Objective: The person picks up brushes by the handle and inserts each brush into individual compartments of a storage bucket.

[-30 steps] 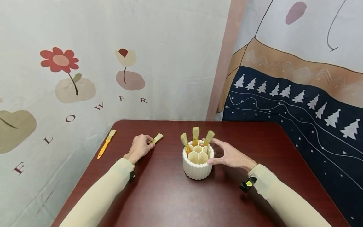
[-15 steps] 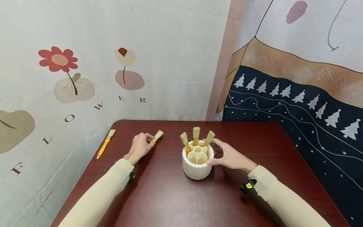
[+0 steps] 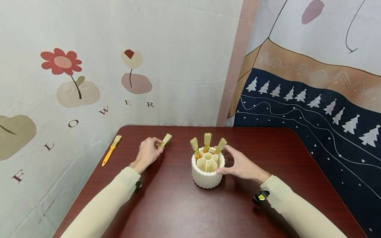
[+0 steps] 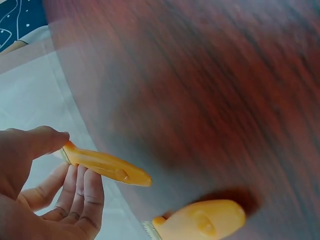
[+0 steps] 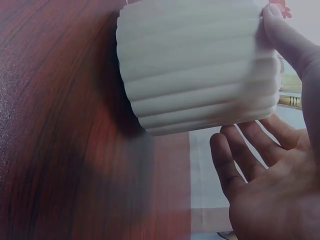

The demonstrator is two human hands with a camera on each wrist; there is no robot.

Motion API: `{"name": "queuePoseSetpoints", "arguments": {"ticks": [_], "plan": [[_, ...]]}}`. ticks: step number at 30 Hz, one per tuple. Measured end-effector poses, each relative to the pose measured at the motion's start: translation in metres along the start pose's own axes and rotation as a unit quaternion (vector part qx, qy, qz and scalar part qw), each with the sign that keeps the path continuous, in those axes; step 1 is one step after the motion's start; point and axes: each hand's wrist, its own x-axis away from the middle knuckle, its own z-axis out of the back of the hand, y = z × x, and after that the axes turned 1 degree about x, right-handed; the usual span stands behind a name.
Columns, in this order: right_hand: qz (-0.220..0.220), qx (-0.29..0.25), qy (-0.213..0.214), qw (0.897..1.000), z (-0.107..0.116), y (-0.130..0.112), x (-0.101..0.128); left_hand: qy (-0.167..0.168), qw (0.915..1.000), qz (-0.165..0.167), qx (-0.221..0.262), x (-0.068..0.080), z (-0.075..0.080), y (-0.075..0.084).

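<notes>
My left hand pinches an orange-handled brush between thumb and fingers, and its pale bristles point away, just above the dark red table. My right hand curls round the right side of a white ribbed brush holder. Its thumb touches the holder's wall, while the other fingers stay a little off it. Three brushes stand bristles-up in the holder's far compartments.
Another orange-handled brush lies near the table's left edge, and its handle end shows in the left wrist view. Printed cloth backdrops hang behind the table and on both sides.
My left hand has raised its brush slightly and shifted it a little away from me. The right hand has stayed on the holder.
</notes>
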Motion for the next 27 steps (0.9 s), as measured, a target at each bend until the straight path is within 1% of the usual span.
{"name": "queuePoseSetpoints", "arguments": {"ticks": [8,16,19,27], "plan": [[-0.003,-0.004,0.014,1.0,-0.004,-0.002,0.002,0.015,0.9994,-0.008,0.029,0.006,0.002,0.009],[0.004,0.01,0.032,0.999,-0.006,-0.003,0.001,0.037,0.9974,-0.039,0.047,0.014,0.001,0.019],[0.005,0.013,0.036,0.999,-0.006,-0.002,0.001,0.043,0.9964,-0.049,0.054,0.016,0.002,0.024],[0.007,0.014,0.041,0.999,-0.01,-0.002,0.001,0.061,0.9943,-0.06,0.063,0.023,0.009,0.036]]}}
